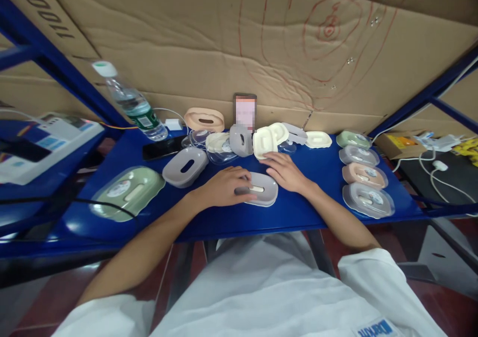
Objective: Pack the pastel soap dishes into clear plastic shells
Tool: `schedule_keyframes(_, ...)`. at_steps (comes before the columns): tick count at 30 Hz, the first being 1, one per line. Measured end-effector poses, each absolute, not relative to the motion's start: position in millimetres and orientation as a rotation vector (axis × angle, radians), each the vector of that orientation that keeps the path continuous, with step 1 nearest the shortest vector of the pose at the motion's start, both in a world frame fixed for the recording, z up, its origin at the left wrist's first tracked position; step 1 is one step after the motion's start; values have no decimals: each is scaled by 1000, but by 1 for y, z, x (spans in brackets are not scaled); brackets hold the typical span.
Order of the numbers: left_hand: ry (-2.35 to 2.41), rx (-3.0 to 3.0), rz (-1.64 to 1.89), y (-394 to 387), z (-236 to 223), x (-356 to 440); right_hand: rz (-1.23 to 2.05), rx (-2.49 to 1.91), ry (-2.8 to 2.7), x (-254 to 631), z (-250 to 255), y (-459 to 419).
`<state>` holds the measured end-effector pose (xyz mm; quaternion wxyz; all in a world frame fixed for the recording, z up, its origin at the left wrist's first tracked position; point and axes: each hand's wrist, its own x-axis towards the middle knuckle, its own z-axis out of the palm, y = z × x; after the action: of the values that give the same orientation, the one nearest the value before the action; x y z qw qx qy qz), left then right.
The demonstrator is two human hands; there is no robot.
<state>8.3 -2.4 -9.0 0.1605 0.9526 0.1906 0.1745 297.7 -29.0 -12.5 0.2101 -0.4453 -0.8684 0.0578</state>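
My left hand [227, 187] lies over the left end of a grey soap dish [269, 193], its fingers and thumb curled about it. A cream strip [256, 189] runs along the middle of that dish, near the thumb tip. Just behind the dish's right end is my right hand [284, 171], fingers stretched out. Their tips meet the near edge of a cream tray insert [264, 145]; I cannot tell whether they press on it. Left of my left hand sits a grey soap dish shell [179, 171] with an oval slot.
Four lidded soap boxes, several in all, line the table's right side, a grey one [368, 200] nearest. At left are a green soap box [130, 192], a black phone [160, 150] and a water bottle [136, 108]. A lit phone [245, 112] leans against the cardboard [179, 43].
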Motion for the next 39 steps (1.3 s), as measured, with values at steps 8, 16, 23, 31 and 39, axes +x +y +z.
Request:
schedule_keyframes(8, 594, 2824, 495, -1, -15, 11, -171, -2013, -1980, 327, -18, -13)
schedule_keyframes(16, 606, 2814, 508, 2, -18, 13, -100, -2128, -1763, 333, -28, 14)
schedule_keyframes(23, 599, 2725, 489, 2, -17, 12, -15, -1828, -1640, 348, -5, 7)
schedule_keyframes(31, 704, 2587, 570, 3, -31, 16, 43, -1641, -1602, 362, 41, -33)
schedule_keyframes(39, 712, 2266, 595, 23, -39, 9, 132, -1247, -1983, 334, 52, -60)
